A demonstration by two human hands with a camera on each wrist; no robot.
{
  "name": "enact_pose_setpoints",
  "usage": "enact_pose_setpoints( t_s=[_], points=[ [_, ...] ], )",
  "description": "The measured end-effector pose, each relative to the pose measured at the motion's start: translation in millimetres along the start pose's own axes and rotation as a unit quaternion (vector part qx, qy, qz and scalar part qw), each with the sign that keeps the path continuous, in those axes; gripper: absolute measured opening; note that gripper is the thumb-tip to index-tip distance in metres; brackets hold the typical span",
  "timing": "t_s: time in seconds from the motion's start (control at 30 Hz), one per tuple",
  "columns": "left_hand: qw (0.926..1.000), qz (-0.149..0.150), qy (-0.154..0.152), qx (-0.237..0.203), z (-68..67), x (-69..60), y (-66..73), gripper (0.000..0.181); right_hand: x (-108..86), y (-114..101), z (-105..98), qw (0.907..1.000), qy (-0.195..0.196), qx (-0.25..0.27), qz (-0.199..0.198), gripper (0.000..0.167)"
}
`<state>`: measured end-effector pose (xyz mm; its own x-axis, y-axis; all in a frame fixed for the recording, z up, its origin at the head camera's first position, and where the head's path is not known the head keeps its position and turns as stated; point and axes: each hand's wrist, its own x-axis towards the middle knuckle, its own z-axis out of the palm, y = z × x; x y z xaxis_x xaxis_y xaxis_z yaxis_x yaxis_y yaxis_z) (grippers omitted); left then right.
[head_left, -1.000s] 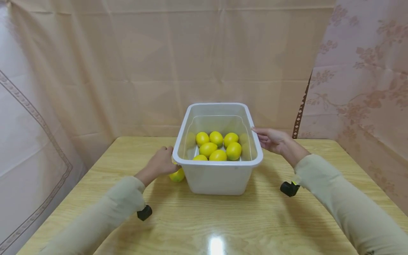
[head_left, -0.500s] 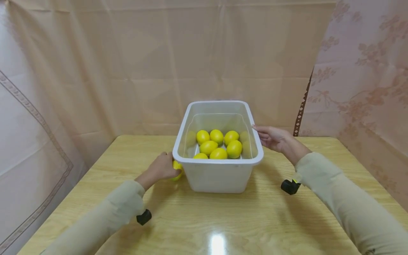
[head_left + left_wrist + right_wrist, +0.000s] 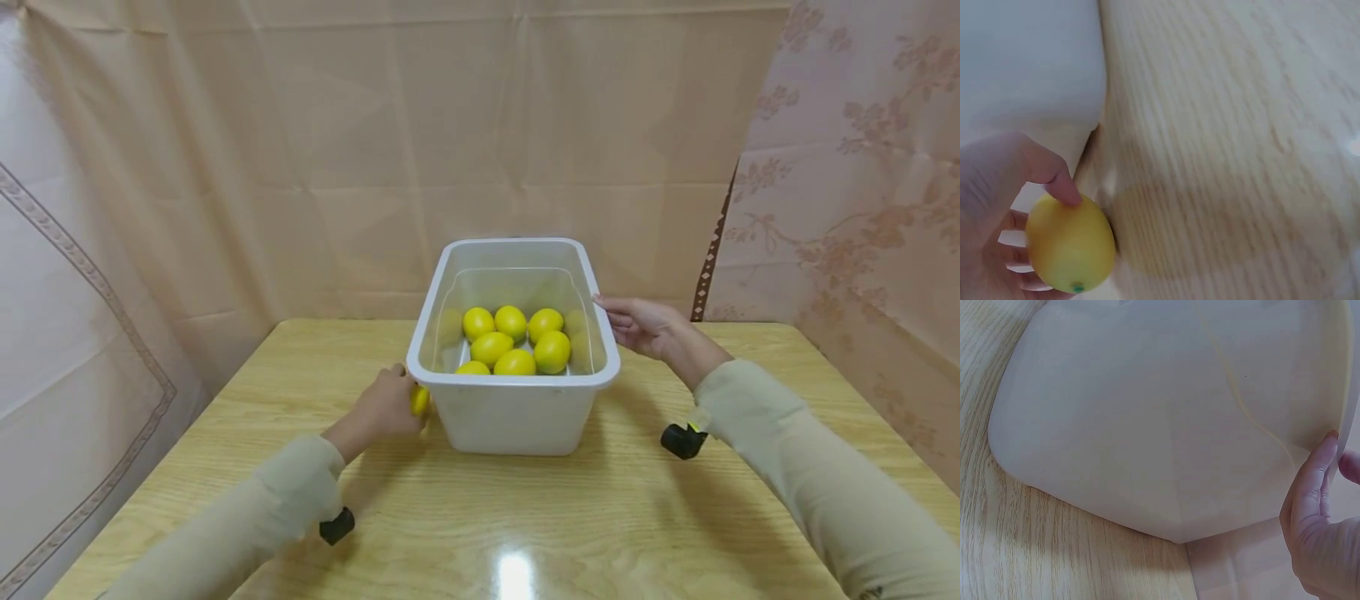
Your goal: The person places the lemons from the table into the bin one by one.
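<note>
A white plastic tub point(image 3: 517, 421) stands upright on the wooden table, with several yellow lemons point(image 3: 492, 348) lying on its bottom. Just outside its near left corner, my left hand point(image 3: 381, 407) grips one more lemon point(image 3: 1071, 247). In the left wrist view the thumb presses on top of that lemon and the fingers curl round its far side, its green-tipped end showing. My right hand point(image 3: 647, 327) holds the tub's right rim. Seen from the right wrist, its fingers point(image 3: 1311, 487) lie under the rim against the outer wall, the thumb across from them.
The wooden table point(image 3: 510, 517) extends around the tub, with its back edge against a beige cloth point(image 3: 480, 125). A floral cloth point(image 3: 862, 167) hangs at the right and a white bordered one point(image 3: 82, 333) at the left. Black wrist cameras point(image 3: 682, 442) hang below both sleeves.
My left hand has come down slightly beside the tub and taken the lemon between thumb and fingers, turning it. The right hand and the tub keep their places.
</note>
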<state>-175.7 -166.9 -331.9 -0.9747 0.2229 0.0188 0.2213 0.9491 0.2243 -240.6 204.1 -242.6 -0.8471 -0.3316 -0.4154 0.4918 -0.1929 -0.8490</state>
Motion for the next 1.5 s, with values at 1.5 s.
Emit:
enact_pose_setpoints(
  t_s=[1.5],
  points=[
    [0.9832,0.147,-0.022,0.106,-7.7,-20.8,-21.7,0.051,0.5,0.0,-2.6,1.0000,-0.007,0.003,0.001,0.017]
  ],
)
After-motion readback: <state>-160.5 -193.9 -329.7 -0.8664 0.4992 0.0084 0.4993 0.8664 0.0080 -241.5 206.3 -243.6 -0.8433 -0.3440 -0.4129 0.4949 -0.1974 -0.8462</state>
